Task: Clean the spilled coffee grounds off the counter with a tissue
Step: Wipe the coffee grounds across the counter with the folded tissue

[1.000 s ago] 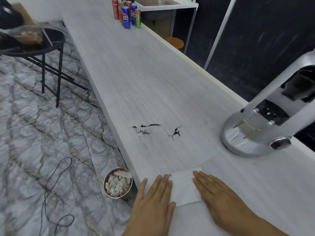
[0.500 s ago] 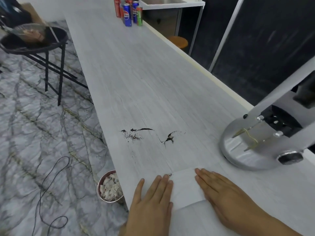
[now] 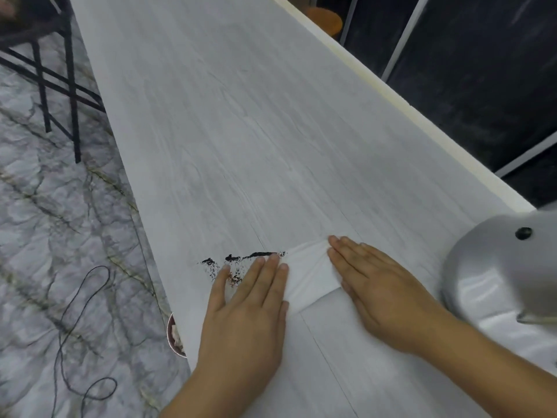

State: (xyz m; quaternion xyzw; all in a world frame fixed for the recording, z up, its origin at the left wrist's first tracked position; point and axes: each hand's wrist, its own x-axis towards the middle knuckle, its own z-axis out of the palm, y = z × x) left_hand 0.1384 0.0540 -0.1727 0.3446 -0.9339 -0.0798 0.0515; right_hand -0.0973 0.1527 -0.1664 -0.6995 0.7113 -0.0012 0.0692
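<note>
Dark coffee grounds (image 3: 238, 258) lie in a thin streak and scattered specks near the left edge of the pale wood-grain counter (image 3: 241, 131). A white tissue (image 3: 310, 276) lies flat just right of them, slightly bunched at its far edge. My left hand (image 3: 244, 315) presses flat on the tissue's left part, its fingertips touching the grounds. My right hand (image 3: 382, 291) presses flat on the tissue's right part. Part of the spill is hidden under my left hand and the tissue.
The grey rounded base of a machine (image 3: 494, 267) stands on the counter just right of my right hand. Below the counter's left edge a small bin (image 3: 174, 333) peeks out. A black cable (image 3: 78, 327) and black table legs (image 3: 72, 86) are on the marble floor.
Both hands have slid the tissue forward along the counter up to the grounds. The right-hand blob of the spill is now covered, and the view has tilted down.
</note>
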